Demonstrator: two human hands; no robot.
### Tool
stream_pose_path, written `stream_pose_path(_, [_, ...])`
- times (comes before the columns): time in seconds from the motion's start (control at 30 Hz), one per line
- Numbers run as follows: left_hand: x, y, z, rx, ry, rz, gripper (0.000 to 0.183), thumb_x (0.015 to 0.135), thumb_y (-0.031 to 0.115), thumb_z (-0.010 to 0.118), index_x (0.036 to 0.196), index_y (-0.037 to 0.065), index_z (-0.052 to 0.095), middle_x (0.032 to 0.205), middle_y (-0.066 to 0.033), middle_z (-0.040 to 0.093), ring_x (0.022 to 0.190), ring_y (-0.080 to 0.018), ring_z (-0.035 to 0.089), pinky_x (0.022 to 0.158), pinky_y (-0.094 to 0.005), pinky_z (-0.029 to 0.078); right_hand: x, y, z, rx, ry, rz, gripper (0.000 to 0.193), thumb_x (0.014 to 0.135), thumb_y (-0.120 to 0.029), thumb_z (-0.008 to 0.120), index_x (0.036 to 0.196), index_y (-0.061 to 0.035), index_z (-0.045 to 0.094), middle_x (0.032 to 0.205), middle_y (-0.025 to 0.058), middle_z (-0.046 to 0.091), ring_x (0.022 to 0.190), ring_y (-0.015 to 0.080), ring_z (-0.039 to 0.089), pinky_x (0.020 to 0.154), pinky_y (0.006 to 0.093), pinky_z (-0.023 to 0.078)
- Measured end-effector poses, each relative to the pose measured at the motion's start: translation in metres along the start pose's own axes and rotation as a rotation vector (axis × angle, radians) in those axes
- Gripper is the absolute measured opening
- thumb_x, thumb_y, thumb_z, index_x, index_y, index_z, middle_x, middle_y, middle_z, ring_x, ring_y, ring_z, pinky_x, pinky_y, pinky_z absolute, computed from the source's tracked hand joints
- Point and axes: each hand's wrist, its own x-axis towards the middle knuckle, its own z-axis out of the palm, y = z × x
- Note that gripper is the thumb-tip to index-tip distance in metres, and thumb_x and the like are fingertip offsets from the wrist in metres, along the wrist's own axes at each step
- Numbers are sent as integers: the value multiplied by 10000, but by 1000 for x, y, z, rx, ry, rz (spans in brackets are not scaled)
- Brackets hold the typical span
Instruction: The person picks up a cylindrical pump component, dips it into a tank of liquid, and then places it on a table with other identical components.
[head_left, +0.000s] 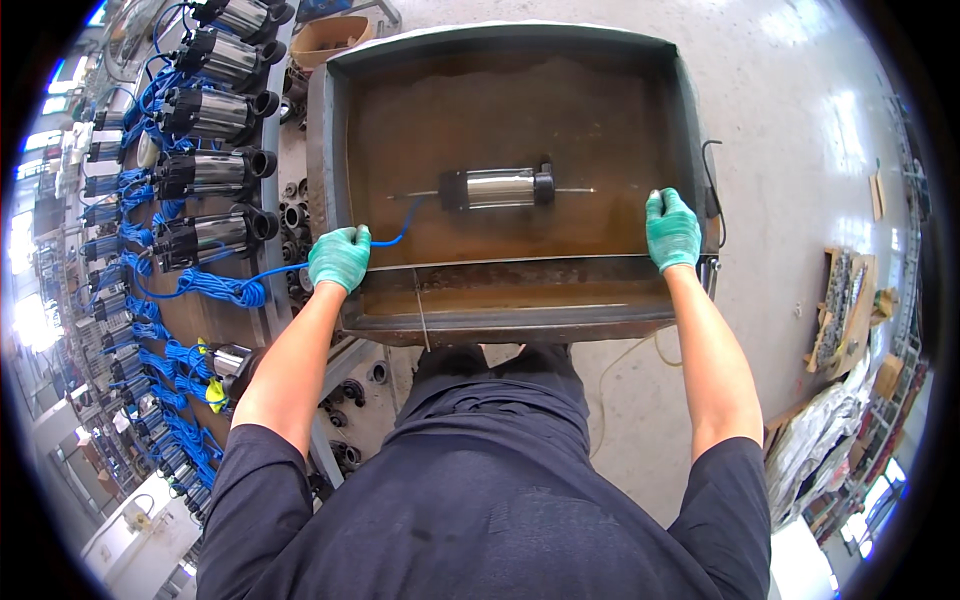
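A silver and black cylindrical pump lies sideways in the brown water of a dark metal tank, a thin rod showing at each of its ends. From its left end a blue cable curves to my left hand. That hand wears a green glove and is closed around the cable at the tank's left side. My right hand, also gloved in green, is closed by the tank's right wall; what lies inside its fingers is hidden. A thin straight edge spans the tank between both hands.
Several similar pumps with blue cable coils line a bench on the left. Round metal parts sit beneath it. A black cable hangs at the tank's right side. Wooden pieces and plastic sheeting lie farther right.
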Motion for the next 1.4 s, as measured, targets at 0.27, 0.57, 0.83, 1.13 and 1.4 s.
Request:
stream_pose_path(0.27, [0,-1,0,-4,-10,-1,420,964,463,509,921,135,769,922,-184,710,920,-401,674,825,-484,536,-1,-4,-3,-4,-7,8,307,1000,-361,516,943,-88,643,916,213,698,862,449,656,753,544,514])
stream_pose_path(0.57, [3,-8,9,-7,222,321,238,938,285,608,895,57,661,953,-178,672,912,-401,641,804,-501,507,-1,-7,-5,5,5,29,310,1001,-354,508,932,-79,635,901,216,694,851,446,656,748,544,514])
stream_pose_path(0.83, [9,134,18,-520,-92,443,333,895,232,690,1123,1,614,1101,-214,691,1015,-355,675,900,-405,522,-2,-2,-6,-6,-26,35,299,1002,-346,506,946,-81,630,918,192,694,834,426,662,741,528,528])
stream_pose_path(1.13, [30,283,59,-576,-599,166,275,957,265,635,1103,32,622,864,-70,636,747,-180,606,644,-355,495,2,-2,-4,19,-13,88,283,996,-348,502,986,-103,645,953,152,707,848,384,688,759,500,557])
stream_pose_path(1.4, [30,271,67,-1009,-593,-154,155,959,113,637,1054,54,529,895,-82,595,620,-167,591,524,-346,582,-2,2,-4,57,2,70,278,1002,-343,493,982,-105,634,929,135,701,822,366,692,740,484,567])
